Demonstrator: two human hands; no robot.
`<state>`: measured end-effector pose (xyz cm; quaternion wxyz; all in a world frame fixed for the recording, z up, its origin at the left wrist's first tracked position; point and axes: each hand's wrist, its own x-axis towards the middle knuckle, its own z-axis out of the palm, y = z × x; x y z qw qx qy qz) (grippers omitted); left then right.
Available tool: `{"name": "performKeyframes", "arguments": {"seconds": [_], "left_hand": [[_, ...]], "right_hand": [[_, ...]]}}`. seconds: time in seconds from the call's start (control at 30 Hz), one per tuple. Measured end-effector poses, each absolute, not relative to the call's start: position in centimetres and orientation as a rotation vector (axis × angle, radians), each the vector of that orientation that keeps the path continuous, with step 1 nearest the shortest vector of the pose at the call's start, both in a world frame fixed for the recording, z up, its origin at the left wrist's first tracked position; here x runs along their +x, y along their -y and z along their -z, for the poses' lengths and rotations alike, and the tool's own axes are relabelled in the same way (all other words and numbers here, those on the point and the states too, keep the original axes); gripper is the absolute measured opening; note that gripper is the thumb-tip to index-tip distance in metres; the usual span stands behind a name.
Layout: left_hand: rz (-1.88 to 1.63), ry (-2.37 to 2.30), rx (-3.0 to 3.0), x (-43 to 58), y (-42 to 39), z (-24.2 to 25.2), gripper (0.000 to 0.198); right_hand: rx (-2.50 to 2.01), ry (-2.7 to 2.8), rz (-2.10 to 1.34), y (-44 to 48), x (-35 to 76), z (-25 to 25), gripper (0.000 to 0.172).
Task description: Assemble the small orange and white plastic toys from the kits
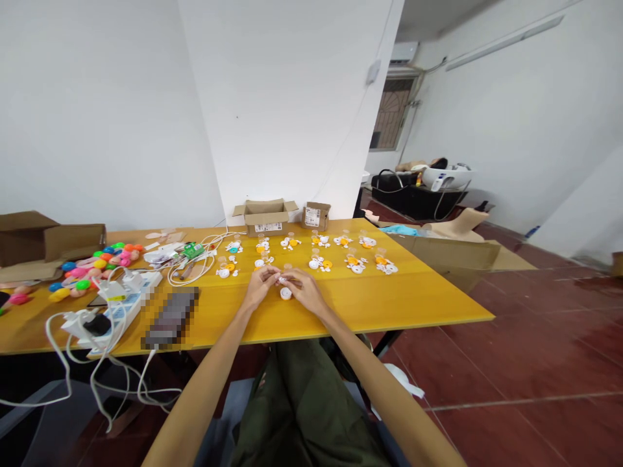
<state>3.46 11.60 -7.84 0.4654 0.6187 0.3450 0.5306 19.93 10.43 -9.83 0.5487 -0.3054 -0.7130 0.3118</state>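
Note:
My left hand [261, 285] and my right hand [304, 290] meet above the near middle of the table, fingertips pinched together. Between them is a small white plastic piece [281, 279], too small to make out in detail; both hands grip it. Just below the fingers a round white plastic part [285, 294] with some orange at its rim lies on the table. Behind my hands a clear cup [288, 266] is partly hidden. Another white round part [259, 264] lies beyond my left hand.
Groups of white and orange parts [318, 263] with clear cups spread across the yellow table [389, 305]. Cardboard boxes [267, 217] stand at the back. To the left are a phone [171, 318], a power strip [127, 311], cables and colourful balls [100, 263].

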Motion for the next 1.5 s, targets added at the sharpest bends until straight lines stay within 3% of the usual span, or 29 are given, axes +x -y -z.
{"name": "performKeyframes", "arguments": {"seconds": [1.5], "left_hand": [[-1.303,-0.871,1.454,3.61,-11.91,8.12,0.029]], "right_hand": [[-0.795,1.561,-0.822,-10.69,19.91,9.75,0.017]]}}
